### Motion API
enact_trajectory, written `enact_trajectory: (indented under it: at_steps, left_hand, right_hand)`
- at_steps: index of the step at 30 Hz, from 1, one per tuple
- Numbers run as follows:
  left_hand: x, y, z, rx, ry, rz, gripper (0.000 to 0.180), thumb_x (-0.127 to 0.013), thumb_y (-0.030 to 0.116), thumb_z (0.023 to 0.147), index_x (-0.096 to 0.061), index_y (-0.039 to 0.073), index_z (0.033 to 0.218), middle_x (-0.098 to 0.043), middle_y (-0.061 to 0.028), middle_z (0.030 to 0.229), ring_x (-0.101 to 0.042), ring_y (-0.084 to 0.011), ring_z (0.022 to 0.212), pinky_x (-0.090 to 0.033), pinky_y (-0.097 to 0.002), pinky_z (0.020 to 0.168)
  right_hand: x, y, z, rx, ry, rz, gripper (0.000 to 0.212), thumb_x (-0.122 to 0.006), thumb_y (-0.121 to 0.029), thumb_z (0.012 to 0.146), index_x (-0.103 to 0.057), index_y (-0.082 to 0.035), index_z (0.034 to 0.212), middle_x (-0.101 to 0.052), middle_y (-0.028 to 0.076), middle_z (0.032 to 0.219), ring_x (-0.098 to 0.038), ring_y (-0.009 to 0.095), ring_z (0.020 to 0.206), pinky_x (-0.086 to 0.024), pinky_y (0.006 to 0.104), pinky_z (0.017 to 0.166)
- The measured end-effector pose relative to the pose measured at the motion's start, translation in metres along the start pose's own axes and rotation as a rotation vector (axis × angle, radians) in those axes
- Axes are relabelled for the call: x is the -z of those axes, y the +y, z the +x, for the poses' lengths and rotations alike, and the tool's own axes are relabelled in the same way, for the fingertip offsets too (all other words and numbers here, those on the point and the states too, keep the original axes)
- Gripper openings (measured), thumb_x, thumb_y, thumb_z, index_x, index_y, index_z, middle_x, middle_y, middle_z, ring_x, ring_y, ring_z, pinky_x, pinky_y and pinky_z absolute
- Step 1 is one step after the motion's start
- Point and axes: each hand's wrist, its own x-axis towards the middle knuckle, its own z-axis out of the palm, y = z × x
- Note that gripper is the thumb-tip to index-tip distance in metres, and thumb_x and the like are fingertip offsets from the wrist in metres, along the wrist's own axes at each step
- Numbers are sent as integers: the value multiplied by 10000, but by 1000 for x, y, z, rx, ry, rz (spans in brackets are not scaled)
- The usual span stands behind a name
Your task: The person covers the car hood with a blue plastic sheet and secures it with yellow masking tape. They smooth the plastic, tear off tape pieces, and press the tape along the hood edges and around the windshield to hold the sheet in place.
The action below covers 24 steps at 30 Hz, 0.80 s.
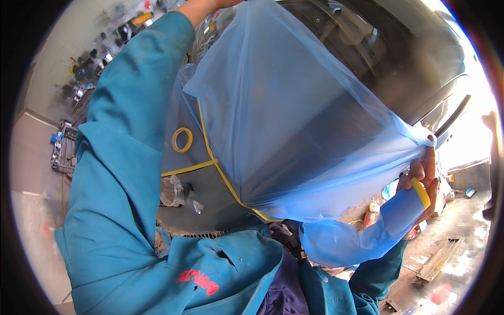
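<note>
A sheet of translucent blue masking film (283, 94) spreads over the dark hood of a car and is drawn up toward the top and right. My left hand (207, 7) reaches up to the film's top edge; its fingers are cut off by the picture's rim. My right hand (431, 181) is closed round a roll of blue masking film with a yellow tape edge (404, 207), and a bunched corner of the sheet is at its fingertips. Yellow masking tape (209, 149) runs along the film's left and lower edge. A yellow tape roll (182, 140) lies on film-covered panel to the left.
Crumpled clear plastic (177, 193) sits on the uncovered grey panel (215, 186) close to my body. The car's windshield (349, 29) rises beyond the film. A metal stand (64, 147) is at the left, and a wooden piece (440, 258) lies on the right floor.
</note>
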Motion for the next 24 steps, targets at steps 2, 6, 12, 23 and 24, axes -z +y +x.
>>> enact_trajectory:
  at_steps: [2,6,12,23,24]
  left_hand:
    - [-15,-3,8,-20,69,77,264,-788,209,914,-874,30,1087,-868,-157,1006,-821,-249,918,-637,-414,867]
    - [-36,-6,17,14,285,111,503,-846,369,919,-798,-13,1243,-827,-249,1185,-796,-380,1127,-622,-466,992]
    - [-6,-1,11,-92,468,175,756,-858,484,942,-666,-70,1420,-698,-356,1361,-675,-485,1320,-569,-502,1131]
    - [165,-12,-237,-215,300,71,161,-796,134,1014,-794,-8,1090,-769,-161,1023,-784,-222,868,-620,-380,777]
    - [171,-14,-270,-176,307,68,165,-792,146,1027,-798,-4,1092,-773,-159,1004,-780,-212,867,-616,-380,773]
  right_hand:
    - [16,-3,9,-30,-152,159,731,-472,-388,1243,-218,-10,1815,-615,147,1273,-748,214,992,-684,288,932]
    - [56,-17,12,-30,-36,153,733,-484,-320,1237,-146,-86,1844,-587,173,1330,-709,249,1099,-662,365,1021]
    - [85,-53,16,-31,48,10,583,-498,-364,1220,-301,-105,1703,-604,149,1234,-693,233,1034,-636,338,971]
    - [-85,-18,-47,403,-8,-832,371,-580,-401,1197,-602,-86,1392,-679,96,1073,-721,185,916,-638,298,802]
    - [-106,-2,-49,394,-138,-938,364,-587,-404,1195,-629,-85,1363,-686,92,1058,-724,181,905,-638,294,787]
